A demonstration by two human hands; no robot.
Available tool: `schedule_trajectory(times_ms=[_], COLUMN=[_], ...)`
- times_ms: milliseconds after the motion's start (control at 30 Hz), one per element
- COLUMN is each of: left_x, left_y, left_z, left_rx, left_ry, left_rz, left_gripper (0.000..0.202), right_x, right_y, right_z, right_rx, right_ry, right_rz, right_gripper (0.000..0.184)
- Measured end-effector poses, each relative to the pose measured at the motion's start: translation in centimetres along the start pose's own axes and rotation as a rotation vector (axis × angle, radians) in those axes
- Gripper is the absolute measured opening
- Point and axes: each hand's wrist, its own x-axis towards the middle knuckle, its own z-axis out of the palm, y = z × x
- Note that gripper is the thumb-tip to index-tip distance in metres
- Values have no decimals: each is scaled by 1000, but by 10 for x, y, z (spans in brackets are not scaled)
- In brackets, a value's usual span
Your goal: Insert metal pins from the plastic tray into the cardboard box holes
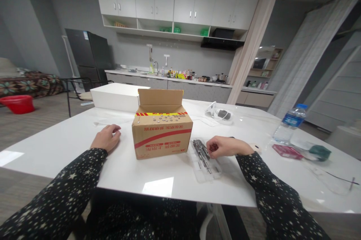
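Observation:
A brown cardboard box point(162, 131) with red print and one flap raised stands in the middle of the white table point(70, 138); several small round pieces lie on its closed top. My left hand point(105, 138) rests on the table left of the box, fingers loosely curled, holding nothing. Right of the box lies a clear plastic tray point(205, 165) holding several slim metal tools point(200, 150). My right hand point(222, 147) has its fingers pinched together at the upper end of those tools, touching them.
A white box point(115, 97) stands behind the cardboard box. A white device point(221, 115) lies further back. At the right are a water bottle point(290, 123), a pink packet point(287, 151) and a green object point(320, 152). A kitchen counter runs behind.

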Motion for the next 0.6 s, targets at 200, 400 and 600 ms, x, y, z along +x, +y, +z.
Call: schedule_trajectory(times_ms=[200, 400, 600], left_x=[0, -1, 2], left_y=[2, 3, -1], left_z=[-1, -2, 2], left_rx=[-9, -8, 5], left_ry=[-1, -9, -18], left_rz=[-3, -2, 8], left_gripper=[38, 39, 41], right_x=[0, -5, -4], right_y=[4, 5, 9], right_z=[-1, -5, -3], right_rx=[104, 188, 275], right_ry=[28, 57, 15], right_rz=[-52, -101, -112], right_gripper=[5, 6, 9])
